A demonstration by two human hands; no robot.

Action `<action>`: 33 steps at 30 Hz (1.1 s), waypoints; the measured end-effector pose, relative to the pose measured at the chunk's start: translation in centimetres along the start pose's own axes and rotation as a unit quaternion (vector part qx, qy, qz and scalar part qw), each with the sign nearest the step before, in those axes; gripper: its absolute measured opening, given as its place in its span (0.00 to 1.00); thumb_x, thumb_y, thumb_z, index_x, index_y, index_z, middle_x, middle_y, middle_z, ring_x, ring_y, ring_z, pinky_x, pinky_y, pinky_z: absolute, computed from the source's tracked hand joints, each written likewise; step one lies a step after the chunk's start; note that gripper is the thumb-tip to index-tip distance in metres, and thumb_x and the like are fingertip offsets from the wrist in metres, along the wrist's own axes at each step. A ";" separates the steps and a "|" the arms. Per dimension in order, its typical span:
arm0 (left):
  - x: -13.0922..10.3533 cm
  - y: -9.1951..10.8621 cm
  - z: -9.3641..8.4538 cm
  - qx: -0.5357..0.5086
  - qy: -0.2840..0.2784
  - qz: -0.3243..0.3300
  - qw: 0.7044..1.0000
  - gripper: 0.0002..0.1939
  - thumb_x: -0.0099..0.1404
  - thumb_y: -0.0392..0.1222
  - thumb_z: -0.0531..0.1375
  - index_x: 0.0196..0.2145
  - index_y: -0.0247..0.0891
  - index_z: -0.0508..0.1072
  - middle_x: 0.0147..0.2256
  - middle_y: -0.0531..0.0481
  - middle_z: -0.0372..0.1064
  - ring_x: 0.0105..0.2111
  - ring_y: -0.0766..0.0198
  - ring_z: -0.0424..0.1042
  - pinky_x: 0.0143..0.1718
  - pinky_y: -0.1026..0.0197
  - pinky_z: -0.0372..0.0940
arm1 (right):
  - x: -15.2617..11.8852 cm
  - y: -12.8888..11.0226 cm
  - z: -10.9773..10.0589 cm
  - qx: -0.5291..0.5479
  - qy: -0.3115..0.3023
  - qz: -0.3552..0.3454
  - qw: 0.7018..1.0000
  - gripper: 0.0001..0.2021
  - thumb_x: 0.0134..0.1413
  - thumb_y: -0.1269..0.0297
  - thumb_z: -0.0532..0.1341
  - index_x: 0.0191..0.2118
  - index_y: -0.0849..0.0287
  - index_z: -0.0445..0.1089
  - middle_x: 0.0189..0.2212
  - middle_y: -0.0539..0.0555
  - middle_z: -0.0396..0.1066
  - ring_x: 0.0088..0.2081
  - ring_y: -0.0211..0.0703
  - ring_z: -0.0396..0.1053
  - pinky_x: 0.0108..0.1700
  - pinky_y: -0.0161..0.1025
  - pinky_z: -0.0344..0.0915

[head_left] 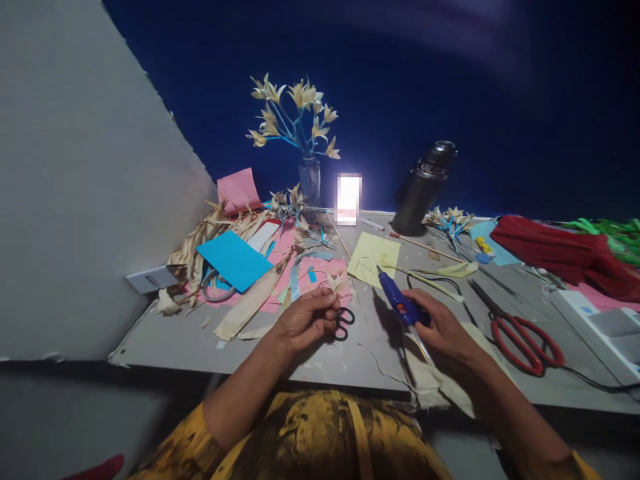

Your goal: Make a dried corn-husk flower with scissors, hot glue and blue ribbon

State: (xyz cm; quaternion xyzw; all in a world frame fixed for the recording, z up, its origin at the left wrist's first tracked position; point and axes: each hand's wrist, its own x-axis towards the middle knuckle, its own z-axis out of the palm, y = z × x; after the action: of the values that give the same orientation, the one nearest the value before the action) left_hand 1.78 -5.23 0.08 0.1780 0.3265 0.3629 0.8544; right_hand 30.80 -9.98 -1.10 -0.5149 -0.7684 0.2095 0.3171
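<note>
My left hand (311,319) is closed in a pinch on a small cream husk flower (337,283), whose pointed petals stick up past the fingertips. A blue hot glue gun (399,299) is gripped in my right hand (440,325), its nozzle pointing up and to the left. A clear glue stick (423,347) juts from its rear end. Small scissors with black handles (345,325) lie just right of my left fingers, their blades hidden. The glue gun and the husk flower are apart.
A glass vase (309,181) holds several husk flowers on blue stems. Behind my right hand stands a dark flask (423,190). Large red-handled scissors (527,343) lie at the right, near a white power strip (600,333). Husks, blue card (235,260) and yellow paper (375,257) cover the table.
</note>
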 end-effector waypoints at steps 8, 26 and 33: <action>0.4 -0.6 0.7 0.030 -0.037 -0.021 0.999 0.09 0.55 0.32 0.69 0.26 0.30 0.72 0.24 0.47 0.69 0.21 0.73 0.63 0.21 0.71 0.58 | 0.6 -2.7 -1.6 0.120 -0.074 -0.086 0.986 0.13 0.56 0.57 0.67 0.45 0.57 0.74 0.40 0.57 0.76 0.40 0.50 0.75 0.42 0.39 0.70; 0.2 -0.8 1.3 0.108 -0.005 -0.005 0.994 0.09 0.51 0.34 0.71 0.26 0.30 0.74 0.24 0.47 0.72 0.18 0.73 0.65 0.20 0.72 0.59 | 0.9 -2.4 -1.0 0.119 -0.133 -0.120 0.976 0.14 0.62 0.53 0.64 0.44 0.59 0.72 0.36 0.57 0.74 0.37 0.46 0.72 0.40 0.39 0.67; 0.1 -0.9 1.1 0.082 -0.008 -0.027 0.996 0.08 0.50 0.33 0.70 0.26 0.30 0.74 0.23 0.48 0.71 0.19 0.74 0.64 0.20 0.72 0.58 | 0.7 -2.2 -0.8 0.110 -0.117 -0.134 0.978 0.13 0.61 0.54 0.65 0.42 0.59 0.72 0.33 0.56 0.74 0.33 0.44 0.71 0.36 0.38 0.67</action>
State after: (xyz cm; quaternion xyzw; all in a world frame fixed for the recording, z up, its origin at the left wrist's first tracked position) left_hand 3.09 -5.81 0.35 0.2413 0.3534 0.3101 0.8490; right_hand 29.73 -10.15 1.04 -0.3409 -0.8346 0.3070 0.3049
